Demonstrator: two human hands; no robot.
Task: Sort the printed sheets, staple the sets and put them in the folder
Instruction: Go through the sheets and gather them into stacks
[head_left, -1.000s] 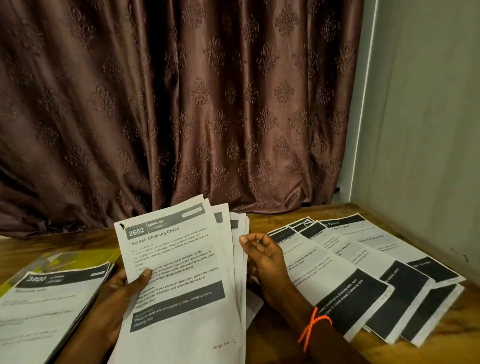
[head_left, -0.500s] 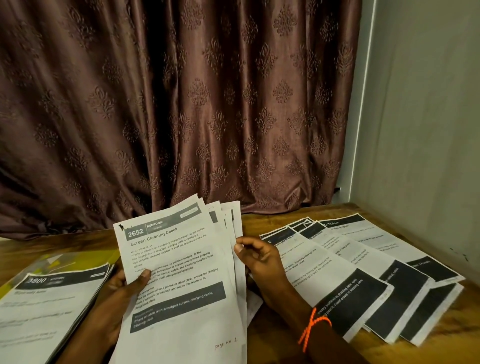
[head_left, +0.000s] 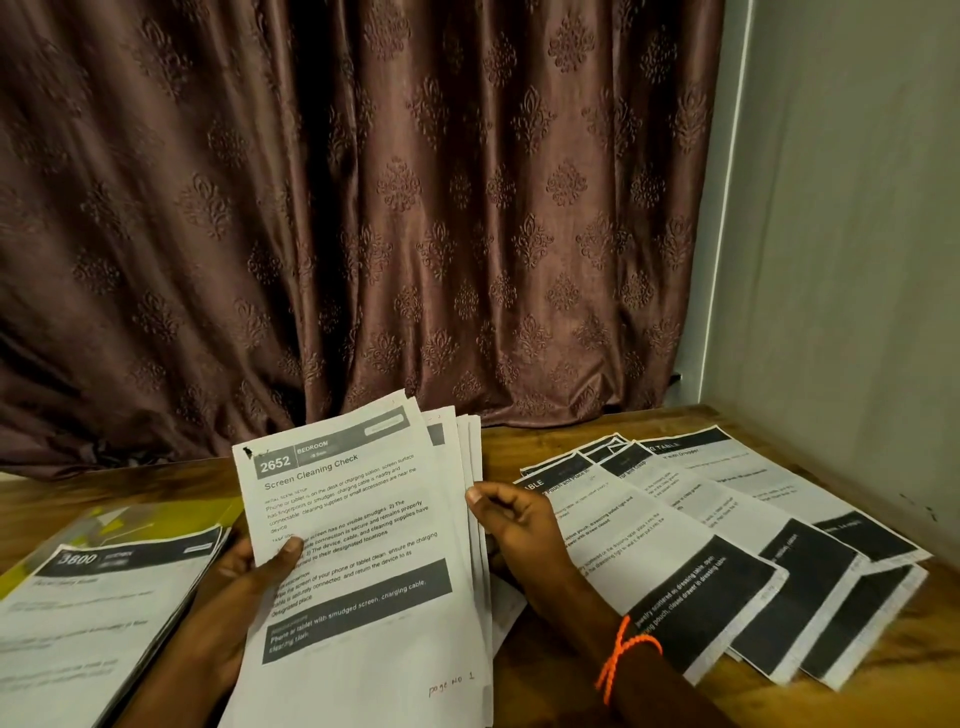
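Holding a sheaf of printed sheets (head_left: 363, 545) upright over a wooden table (head_left: 519, 431), a person works with two bare hands. The left hand (head_left: 244, 592) grips the sheaf from behind, its thumb pressed on the front page, which reads "2652 Bedroom, Screen Cleaning Check" with "page no 1" handwritten at the bottom. The right hand (head_left: 519, 525) has its fingers curled round the sheaf's right edge, where several more page edges fan out behind the front one; their exact number cannot be told. An orange thread band (head_left: 623, 654) circles the right wrist. To the right, four overlapping sheets (head_left: 701, 561) lie flat on the table, spread like a fan, with a fifth corner peeking out at the far end. To the left, one stack of sheets headed "3800" (head_left: 98, 613) rests on a yellow folder (head_left: 156, 519). A brown patterned curtain (head_left: 363, 208) hangs behind.
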